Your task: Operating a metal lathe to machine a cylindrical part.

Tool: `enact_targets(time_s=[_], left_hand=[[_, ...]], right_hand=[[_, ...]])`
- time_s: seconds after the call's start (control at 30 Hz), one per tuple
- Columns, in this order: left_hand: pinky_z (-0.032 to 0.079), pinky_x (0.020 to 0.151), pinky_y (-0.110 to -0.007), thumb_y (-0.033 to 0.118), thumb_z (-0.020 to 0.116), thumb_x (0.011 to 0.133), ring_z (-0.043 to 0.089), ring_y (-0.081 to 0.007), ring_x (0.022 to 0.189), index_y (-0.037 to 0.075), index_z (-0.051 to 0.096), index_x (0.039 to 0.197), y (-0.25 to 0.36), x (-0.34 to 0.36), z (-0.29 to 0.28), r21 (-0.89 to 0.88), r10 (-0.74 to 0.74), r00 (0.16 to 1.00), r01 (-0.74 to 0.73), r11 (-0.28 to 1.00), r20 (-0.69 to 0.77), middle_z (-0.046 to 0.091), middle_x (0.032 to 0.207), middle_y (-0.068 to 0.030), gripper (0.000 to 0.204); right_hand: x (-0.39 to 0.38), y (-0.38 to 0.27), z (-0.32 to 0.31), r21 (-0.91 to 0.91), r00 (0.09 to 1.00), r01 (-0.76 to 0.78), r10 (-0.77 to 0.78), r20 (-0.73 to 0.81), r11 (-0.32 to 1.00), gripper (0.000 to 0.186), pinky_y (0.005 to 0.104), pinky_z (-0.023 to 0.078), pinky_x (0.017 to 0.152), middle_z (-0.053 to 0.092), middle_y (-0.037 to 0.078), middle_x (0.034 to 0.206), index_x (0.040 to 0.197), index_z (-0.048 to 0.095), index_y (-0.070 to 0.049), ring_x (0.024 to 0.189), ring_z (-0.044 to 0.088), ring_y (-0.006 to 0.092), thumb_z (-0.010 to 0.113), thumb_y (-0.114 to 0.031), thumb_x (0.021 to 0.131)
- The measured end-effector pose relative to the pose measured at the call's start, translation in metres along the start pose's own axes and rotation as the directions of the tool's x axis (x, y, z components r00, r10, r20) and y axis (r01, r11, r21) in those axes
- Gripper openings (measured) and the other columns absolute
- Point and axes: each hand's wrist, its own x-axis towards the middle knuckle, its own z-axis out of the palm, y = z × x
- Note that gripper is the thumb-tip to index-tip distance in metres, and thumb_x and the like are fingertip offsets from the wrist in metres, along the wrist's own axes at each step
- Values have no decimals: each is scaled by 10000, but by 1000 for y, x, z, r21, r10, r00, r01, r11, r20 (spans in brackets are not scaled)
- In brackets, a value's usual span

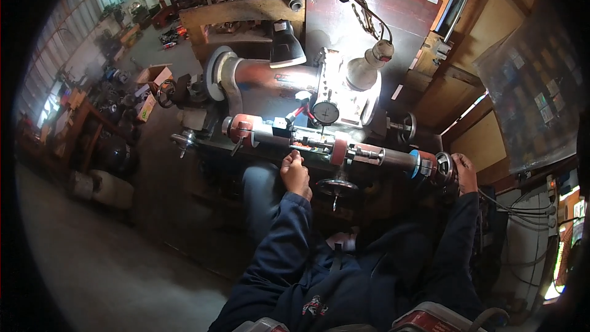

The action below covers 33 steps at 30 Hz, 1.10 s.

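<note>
My left hand is raised at the front of a long horizontal machine assembly. Its fingers are closed at the lower edge of a bright shaft, and whatever they pinch is too small to make out. Just above stands a round dial gauge, its stem pointing down at the shaft. A red-and-silver holder is beside the gauge. At the right end of the assembly, my right hand grips the rim of a metal handwheel. A reddish collar sits on the shaft between my hands.
A lit work lamp hangs over the machine. Behind the shaft lie a large reddish cylinder and a black boxy guard. Another handwheel juts out below. Cables run at the right, and parts clutter the left floor.
</note>
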Motion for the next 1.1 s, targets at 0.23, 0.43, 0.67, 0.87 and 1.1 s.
enact_targets(time_s=[0.23, 0.43, 0.67, 0.87, 1.1], left_hand=[[228, 337, -220, 229, 594, 931, 336, -35, 409, 108, 549, 904, -2, -1, 7, -18, -6, 1000, 6, 1000, 1, 480, 743, 24, 132], [411, 778, -245, 171, 577, 940, 528, -100, 809, 53, 601, 941, -7, 13, -7, 111, 258, 955, -243, 964, -144, 588, 844, -24, 120], [416, 685, -228, 125, 548, 968, 493, -78, 756, 17, 554, 941, 18, -19, 6, 289, 711, 703, -677, 677, -19, 532, 807, 0, 112], [374, 593, -218, 95, 565, 936, 442, -67, 660, 33, 535, 981, 23, -24, 12, 310, 821, 569, -788, 532, 37, 502, 811, -1, 82], [425, 907, -406, 115, 622, 860, 574, -325, 1021, 11, 561, 1030, 100, -15, -35, 549, 911, 249, -835, 31, 327, 608, 1056, -157, 209]], right_hand=[[78, 126, -49, -253, 984, 140, -105, 143, 957, 207, 275, 459, 684, 631, -7, 827, 969, 665, -8, 758, 562, 105, 583, -193, 923], [22, 116, -44, -558, 964, 160, -7, 267, 814, 228, 274, 448, 681, 629, -3, 824, 987, 663, 6, 755, 561, 107, 589, -196, 912], [-32, -7, -30, -264, 975, 20, 40, 220, 964, 210, 250, 428, 666, 618, -9, 815, 972, 673, -2, 740, 538, 72, 611, -184, 887], [74, 82, -46, -62, 993, -107, 110, 39, 992, 187, 244, 442, 658, 635, 12, 803, 967, 681, -7, 714, 545, 86, 570, -142, 899], [7, 23, 0, -708, 867, 104, 285, 409, 699, 205, 301, 489, 724, 694, 98, 879, 968, 686, 2, 816, 636, 168, 617, -156, 858]])
